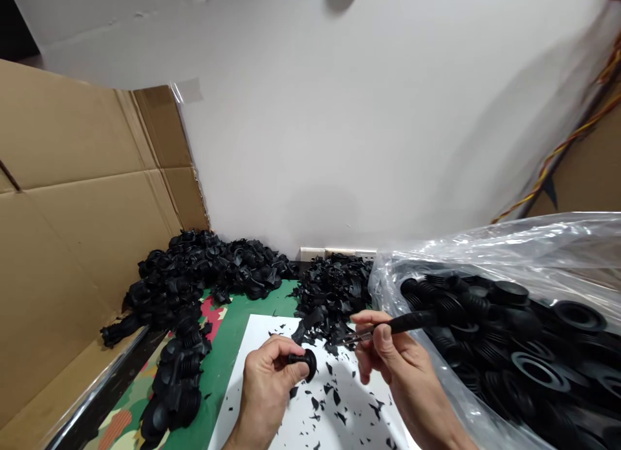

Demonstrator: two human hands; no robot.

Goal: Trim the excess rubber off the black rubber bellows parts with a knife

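My left hand (pixel 268 379) is closed on a small black ribbed rubber part (pixel 305 362) with a round flange, held just above a white sheet (pixel 252 385). My right hand (pixel 388 356) pinches a black-handled tool (pixel 388 327). Its thin metal tip points left toward the rubber part and stops a short way from it. Black rubber scraps (pixel 334 398) lie scattered on the sheet under both hands.
A pile of black ribbed parts (pixel 204 269) runs along the left and back of the green mat (pixel 218 366). A heap of black trimmings (pixel 330 295) sits behind the sheet. A clear plastic bag (pixel 509 256) full of similar parts fills the right. Cardboard (pixel 72 211) stands at left.
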